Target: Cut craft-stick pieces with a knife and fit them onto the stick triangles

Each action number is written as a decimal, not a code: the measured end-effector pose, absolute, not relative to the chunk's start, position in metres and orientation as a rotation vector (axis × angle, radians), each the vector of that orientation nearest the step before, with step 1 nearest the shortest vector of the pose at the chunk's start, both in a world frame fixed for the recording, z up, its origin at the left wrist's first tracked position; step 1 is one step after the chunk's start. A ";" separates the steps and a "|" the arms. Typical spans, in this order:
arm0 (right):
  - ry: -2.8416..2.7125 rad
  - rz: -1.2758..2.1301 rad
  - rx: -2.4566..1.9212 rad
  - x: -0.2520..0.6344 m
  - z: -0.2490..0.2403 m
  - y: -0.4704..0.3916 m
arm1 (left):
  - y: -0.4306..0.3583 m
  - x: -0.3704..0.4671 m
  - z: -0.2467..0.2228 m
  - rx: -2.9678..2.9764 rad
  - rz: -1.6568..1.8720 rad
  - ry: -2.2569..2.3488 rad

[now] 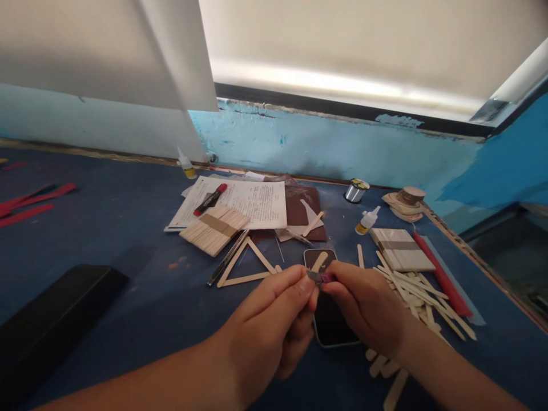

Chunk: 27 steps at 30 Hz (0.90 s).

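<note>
Pale tan, flat wooden craft stick with rounded end (pixel 320 261): pinched at the left hand's (pixel 272 328) fingertips; free end projects beyond them, slanting away and toward the right hand (pixel 370 297). Lower portion hidden by the fingers. Small, thin grey blade-like strip (pixel 315 277): between both hands' fingertips, crosswise to the stick. Purple end at the right hand's fingertips. Contact between stick and strip: cannot be determined.

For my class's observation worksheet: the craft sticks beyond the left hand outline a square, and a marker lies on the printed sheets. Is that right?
Not a square: the head view shows the craft sticks beyond the left hand outlining a triangle. The marker does lie on the printed sheets.
</note>
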State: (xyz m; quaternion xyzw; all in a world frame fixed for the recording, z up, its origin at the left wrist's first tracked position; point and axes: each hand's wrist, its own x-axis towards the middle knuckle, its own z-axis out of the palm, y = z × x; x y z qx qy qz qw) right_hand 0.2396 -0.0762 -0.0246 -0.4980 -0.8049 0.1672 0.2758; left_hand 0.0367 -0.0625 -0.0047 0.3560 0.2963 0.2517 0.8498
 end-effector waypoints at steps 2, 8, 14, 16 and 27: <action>-2.173 0.383 -1.329 0.240 -0.024 -0.075 | -0.063 0.036 -0.005 0.736 0.522 0.606; -2.172 0.156 -1.319 0.243 -0.026 -0.069 | -0.058 0.034 -0.003 0.661 0.497 0.494; -2.142 -0.055 -1.360 0.241 -0.032 -0.066 | -0.047 0.034 0.000 0.475 0.405 0.451; -2.143 -0.060 -1.370 0.242 -0.034 -0.065 | -0.045 0.033 -0.001 0.437 0.402 0.442; -1.734 0.092 -1.571 0.278 -0.011 -0.060 | -0.048 0.018 0.016 0.444 0.456 0.373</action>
